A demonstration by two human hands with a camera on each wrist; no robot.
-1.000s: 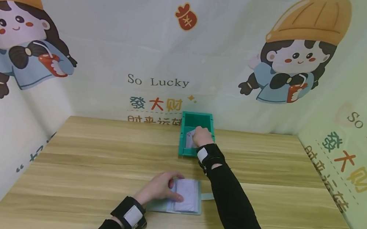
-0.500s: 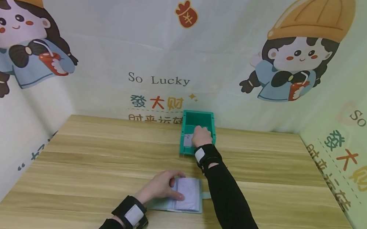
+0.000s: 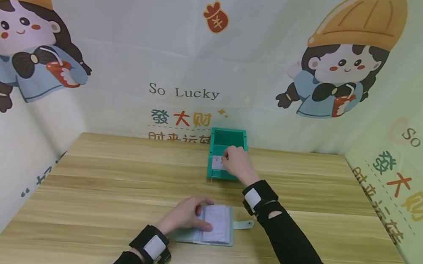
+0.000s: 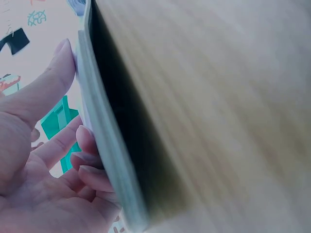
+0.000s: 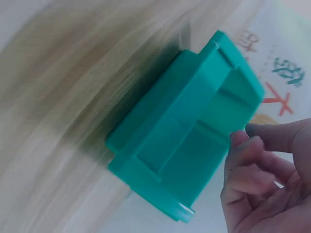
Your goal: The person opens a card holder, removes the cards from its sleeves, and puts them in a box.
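A small pale-blue card binder [image 3: 231, 236] lies spread before me, a whitish page [image 3: 218, 224] on its right side and a snap strap [image 3: 243, 225] sticking out to the right. My left hand [image 3: 186, 216] holds it at the left of that page, thumb on the page, other fingers curled; the left wrist view shows the cover edge [image 4: 114, 131] beside the fingers. Farther back, a printed card [image 3: 217, 162] lies in a green bin [image 3: 224, 175]. My right hand [image 3: 240, 163] is over the bin with fingertips drawn together, and nothing shows between them in the right wrist view.
Around these things stretches a wood-grain tabletop [image 3: 123, 174]. The bin stands at its back edge, against a white cloth backdrop [image 3: 127, 56] printed with cartoon figures and lettering. Similar cloth hangs on both sides.
The right wrist and forearm have swung to the right and back, uncovering the strap, while the fingertips stay over the bin. The card in the bin sits straighter. The left hand keeps its place.
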